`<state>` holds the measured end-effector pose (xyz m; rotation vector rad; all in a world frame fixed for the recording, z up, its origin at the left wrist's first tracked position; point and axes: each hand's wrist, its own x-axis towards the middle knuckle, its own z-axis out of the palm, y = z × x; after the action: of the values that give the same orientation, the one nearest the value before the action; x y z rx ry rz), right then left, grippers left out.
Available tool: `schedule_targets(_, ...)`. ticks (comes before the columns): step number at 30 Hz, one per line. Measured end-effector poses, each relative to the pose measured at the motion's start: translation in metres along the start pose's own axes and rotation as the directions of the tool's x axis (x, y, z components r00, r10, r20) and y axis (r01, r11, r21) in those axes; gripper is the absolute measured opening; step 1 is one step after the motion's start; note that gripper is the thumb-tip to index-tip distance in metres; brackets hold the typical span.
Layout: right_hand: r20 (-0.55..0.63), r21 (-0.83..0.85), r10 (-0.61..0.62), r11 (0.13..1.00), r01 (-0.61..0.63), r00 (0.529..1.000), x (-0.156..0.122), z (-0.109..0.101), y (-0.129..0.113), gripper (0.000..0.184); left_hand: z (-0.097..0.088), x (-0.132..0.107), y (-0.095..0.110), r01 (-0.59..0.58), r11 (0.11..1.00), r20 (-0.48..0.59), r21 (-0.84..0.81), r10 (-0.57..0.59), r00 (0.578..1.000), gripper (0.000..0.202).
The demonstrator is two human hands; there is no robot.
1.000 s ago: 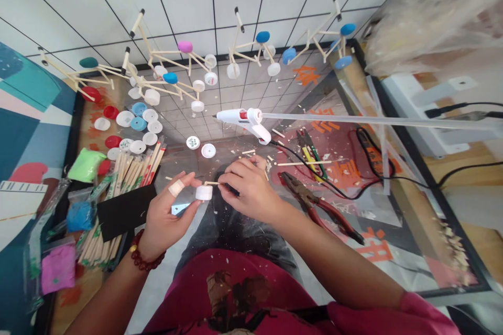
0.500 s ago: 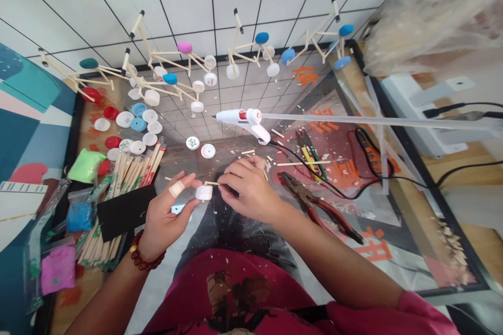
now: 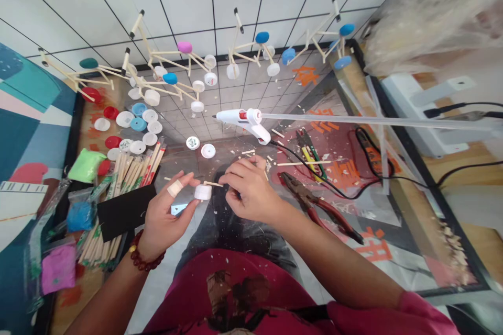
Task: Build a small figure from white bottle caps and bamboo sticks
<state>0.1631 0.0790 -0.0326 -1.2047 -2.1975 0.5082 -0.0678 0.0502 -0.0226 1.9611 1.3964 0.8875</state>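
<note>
My left hand [image 3: 167, 214], with a plaster on the index finger, pinches a small white bottle cap [image 3: 203, 192] between thumb and fingers above the glass table. A thin wooden stick [image 3: 214, 184] juts from the cap's top toward my right hand [image 3: 251, 188]. The right hand's fingers are curled close to the stick's free end; I cannot tell whether they still touch it. A white glue gun [image 3: 247, 121] rests on the table just beyond both hands.
Red-handled pliers [image 3: 314, 204] and black cables lie to the right. Loose caps [image 3: 133, 123], a bundle of sticks [image 3: 129, 172], a black card and clay bags sit left. Several stick-and-cap models [image 3: 173, 76] stand along the back wall. A white power strip lies at far right.
My right hand has drawn slightly back to the right from the cap, exposing more of the stick. The left hand and cap have barely moved.
</note>
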Motion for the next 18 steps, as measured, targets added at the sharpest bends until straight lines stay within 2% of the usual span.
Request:
schedule_targets(6,-0.014,0.012,0.001,1.000,-0.001,1.000,0.0008,-0.0002,-0.0004,0.020,0.0002,-0.0006,-0.0010,-0.015,1.000,-0.004,-0.007,0.015,1.000,0.059)
schedule_targets(12,-0.098,0.028,0.008,1.000,-0.005,0.995,0.0010,-0.0023,-0.0008,0.026,-0.0005,-0.0007,-0.0003,-0.002,0.999,-0.033,-0.045,0.000,0.999,0.053)
schedule_targets(15,-0.146,0.043,0.012,0.999,-0.006,0.989,0.0011,-0.0036,-0.0002,0.029,-0.0011,0.0008,0.0027,-0.049,0.993,-0.140,-0.109,0.034,0.990,0.049)
schedule_targets(18,-0.186,0.077,-0.035,0.996,0.050,0.982,0.0008,-0.0045,0.0005,0.030,-0.0008,0.0012,0.0058,-0.147,0.975,-0.300,-0.169,0.091,0.950,0.049)
